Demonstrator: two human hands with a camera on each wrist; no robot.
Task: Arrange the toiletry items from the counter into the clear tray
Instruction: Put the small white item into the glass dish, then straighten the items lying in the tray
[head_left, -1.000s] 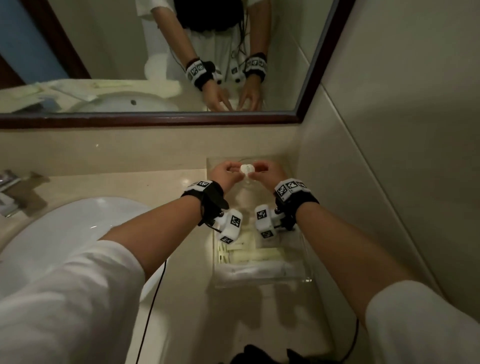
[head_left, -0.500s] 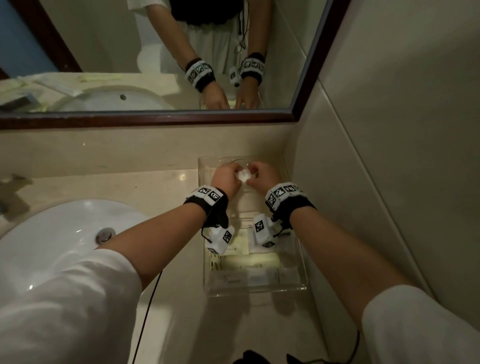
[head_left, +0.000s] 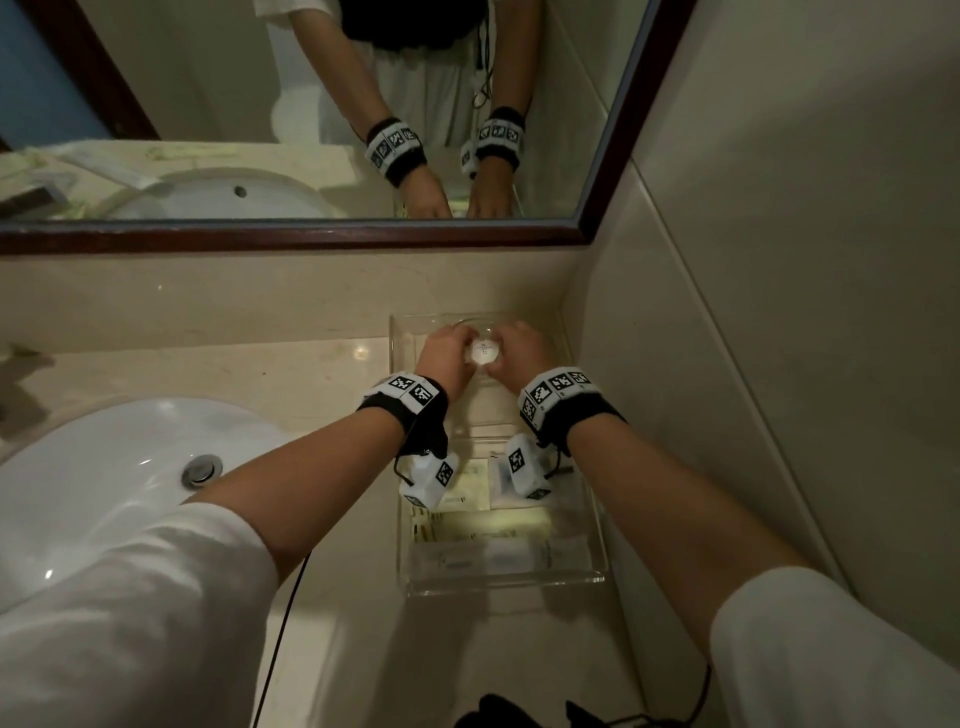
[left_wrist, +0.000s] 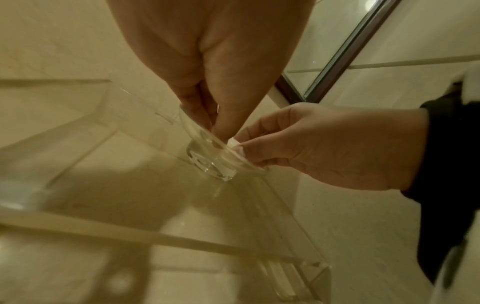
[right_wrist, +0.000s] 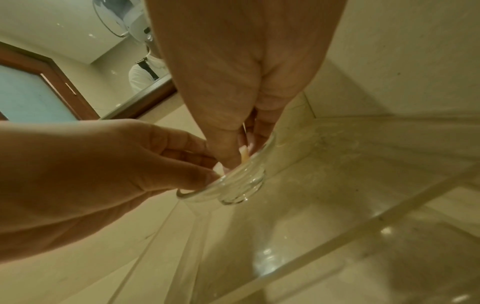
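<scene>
A clear tray (head_left: 498, 584) stands on the counter against the right wall. Its far compartment holds a small glass dish (head_left: 470, 323), also seen in the wrist views (left_wrist: 215, 164) (right_wrist: 241, 185). My left hand (head_left: 457, 358) and right hand (head_left: 506, 361) together pinch a small round white soap (head_left: 484, 353) from both sides, right at the dish's mouth. In the left wrist view only a white sliver of the soap (left_wrist: 233, 142) shows between the fingertips. Pale flat packets (head_left: 483, 525) lie in the tray's near compartment, partly hidden by my wrist cameras.
A white sink (head_left: 104, 493) with a metal drain (head_left: 200, 467) lies to the left. A dark-framed mirror (head_left: 311, 236) runs along the back wall. The tiled side wall (head_left: 727, 364) stands close on the tray's right. A black cable (head_left: 280, 639) hangs under my left arm.
Both hands have lowered the white soap down to the mouth of the glass dish. The head view has shifted a little; the tray has stayed in place.
</scene>
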